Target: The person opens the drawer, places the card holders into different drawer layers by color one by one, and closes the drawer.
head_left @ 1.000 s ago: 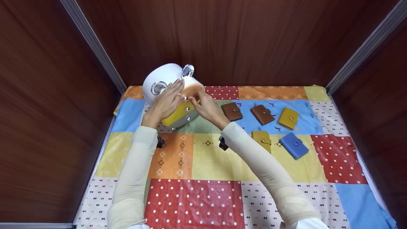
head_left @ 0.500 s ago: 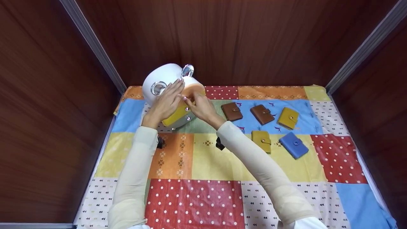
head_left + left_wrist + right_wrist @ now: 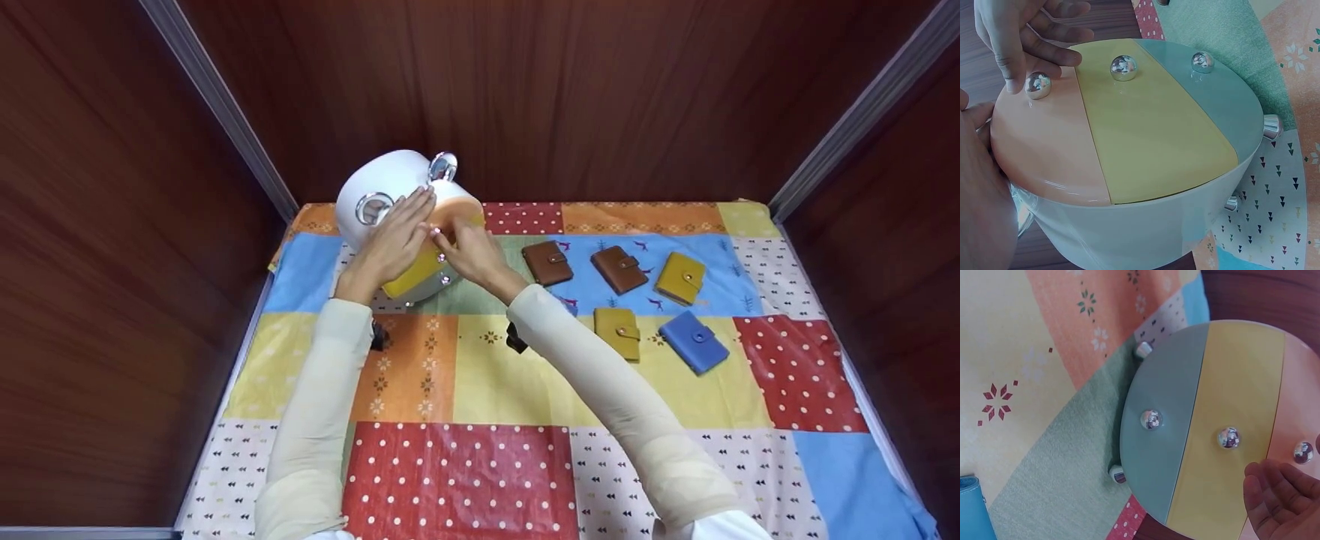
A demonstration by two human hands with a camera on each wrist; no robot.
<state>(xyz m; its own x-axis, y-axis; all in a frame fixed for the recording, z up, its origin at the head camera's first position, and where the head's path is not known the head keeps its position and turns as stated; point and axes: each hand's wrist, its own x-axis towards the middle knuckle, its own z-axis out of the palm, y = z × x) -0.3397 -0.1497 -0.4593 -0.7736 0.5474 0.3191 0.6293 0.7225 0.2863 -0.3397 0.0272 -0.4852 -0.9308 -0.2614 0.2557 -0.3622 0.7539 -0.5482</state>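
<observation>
Two bare hands at a white drum-shaped drawer box (image 3: 401,172), which stands toward the far left of a patchwork cloth (image 3: 517,382)

Left hand (image 3: 391,241) rests along the upper part of the box, its fingers straight and pressed together, just beside a silver ring ear (image 3: 374,208); right hand (image 3: 478,251) is at the peach top drawer (image 3: 1055,146), fingers bent to one side of its silver ball knob (image 3: 1038,86) and thumb to the other, though whether they pinch it I cannot tell. Below come a yellow drawer (image 3: 1151,135) and a grey-green drawer (image 3: 1219,107), each with its own ball knob. To the box's right lie snap-strap wallets, apart from one another: a brown pair (image 3: 547,263), a mustard pair (image 3: 679,278) and a blue wallet (image 3: 694,343) near the lower mustard one
</observation>
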